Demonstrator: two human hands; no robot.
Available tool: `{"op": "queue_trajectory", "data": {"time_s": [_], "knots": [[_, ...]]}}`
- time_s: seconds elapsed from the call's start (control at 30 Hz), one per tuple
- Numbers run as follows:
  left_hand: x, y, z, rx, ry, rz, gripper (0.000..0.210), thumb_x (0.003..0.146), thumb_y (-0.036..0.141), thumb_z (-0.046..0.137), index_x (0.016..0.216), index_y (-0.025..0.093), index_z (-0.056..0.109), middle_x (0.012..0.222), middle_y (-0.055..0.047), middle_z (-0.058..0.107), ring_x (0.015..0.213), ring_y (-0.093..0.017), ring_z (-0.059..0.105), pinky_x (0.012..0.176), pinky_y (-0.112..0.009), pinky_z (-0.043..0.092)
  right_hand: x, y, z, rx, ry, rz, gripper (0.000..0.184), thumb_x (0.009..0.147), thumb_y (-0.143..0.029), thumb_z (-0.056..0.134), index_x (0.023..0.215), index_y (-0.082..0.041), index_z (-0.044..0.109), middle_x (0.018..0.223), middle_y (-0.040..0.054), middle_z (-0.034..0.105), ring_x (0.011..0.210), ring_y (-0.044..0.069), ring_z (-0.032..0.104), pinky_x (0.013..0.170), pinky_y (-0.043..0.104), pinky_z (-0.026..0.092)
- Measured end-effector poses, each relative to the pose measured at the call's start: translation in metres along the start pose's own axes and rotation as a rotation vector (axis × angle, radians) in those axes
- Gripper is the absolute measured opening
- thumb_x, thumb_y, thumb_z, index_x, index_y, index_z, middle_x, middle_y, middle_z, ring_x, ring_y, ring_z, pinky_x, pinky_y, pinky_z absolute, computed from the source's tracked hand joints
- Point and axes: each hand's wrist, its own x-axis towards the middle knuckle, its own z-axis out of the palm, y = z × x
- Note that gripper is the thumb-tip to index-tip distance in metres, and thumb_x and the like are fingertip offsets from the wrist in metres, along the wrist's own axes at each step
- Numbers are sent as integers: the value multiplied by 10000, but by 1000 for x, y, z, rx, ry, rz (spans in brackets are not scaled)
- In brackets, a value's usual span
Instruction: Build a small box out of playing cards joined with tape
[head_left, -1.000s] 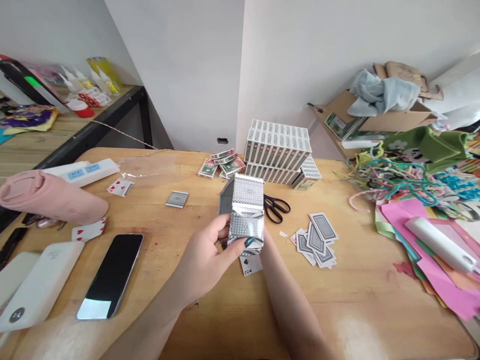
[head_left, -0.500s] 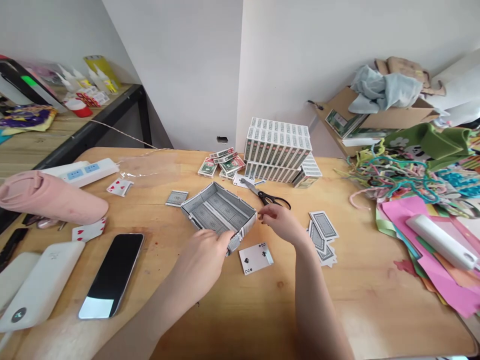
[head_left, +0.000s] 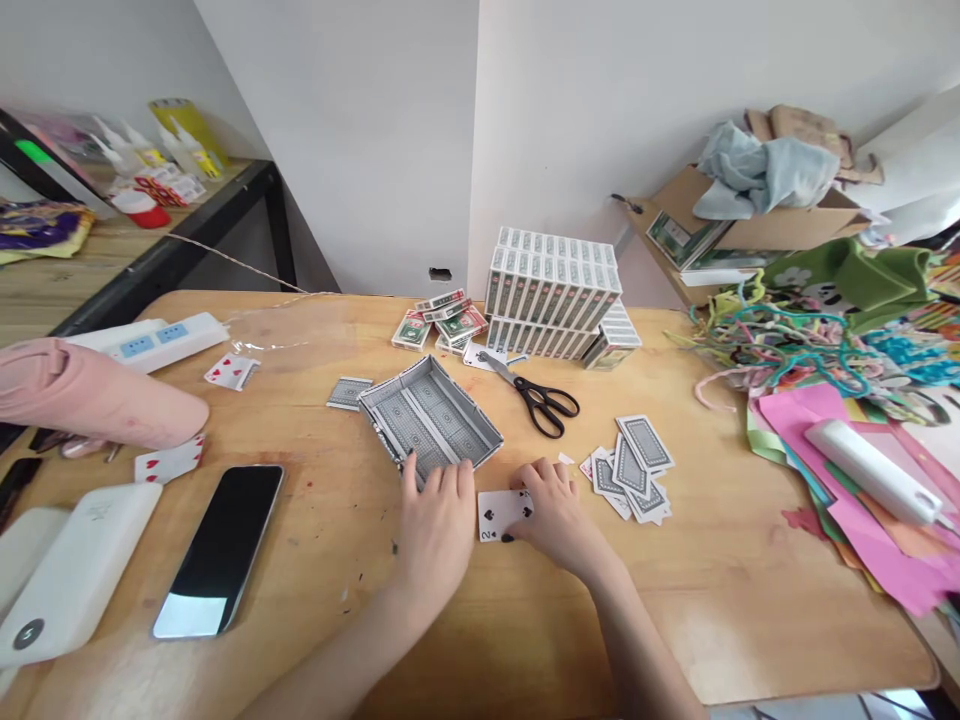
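A shallow open tray made of grey-patterned playing cards [head_left: 439,405] rests on the table in front of me. My left hand [head_left: 439,520] has its fingers bent over the tray's near wall and holds it there; the thumb is hard to make out. To the right, my right hand [head_left: 555,515] grips a two of spades card [head_left: 493,515], thumb on its near edge and fingers at its far right side. Black-handled scissors [head_left: 544,400] lie beyond my right hand. A small pile of face-down cards [head_left: 634,470] is on its right.
Boxed card decks [head_left: 551,290] are stacked at the back, with loose decks [head_left: 442,320] beside them. A phone [head_left: 221,550], white power bank [head_left: 82,570], pink roll [head_left: 97,395] and power strip [head_left: 165,335] occupy the left. Coloured paper [head_left: 847,480] and yarn [head_left: 795,340] lie right.
My right hand has moved down from the tray's right corner to the two of spades. My left hand has shifted along the near wall, and the tray has turned slightly.
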Motion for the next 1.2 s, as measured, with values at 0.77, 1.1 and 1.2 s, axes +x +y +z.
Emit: {"op": "queue_trajectory", "data": {"time_s": [0.77,1.1,1.2], "knots": [[36,-20,-12,-211,-217,68,228,882,126,426,889,181,646,838,-80,705,780,-231,661,639,-318,451,1,24,6,1053,211,342,294,593,-400,788,683,-209,583,627,28,695,587,213,627,565,312,458],[77,-41,-31,-300,-509,162,203,748,187,488,648,211,663,628,-44,649,529,-166,534,505,-277,282,7,27,10,1374,269,297,500,649,-580,725,917,-191,560,698,21,714,593,196,683,488,275,518],[81,-46,-30,-312,-561,154,162,709,214,513,622,211,650,587,-30,607,501,-153,481,499,-279,245,10,26,13,1261,370,371,488,645,-603,716,843,-206,511,572,-9,676,429,176,630,375,248,463]]}}
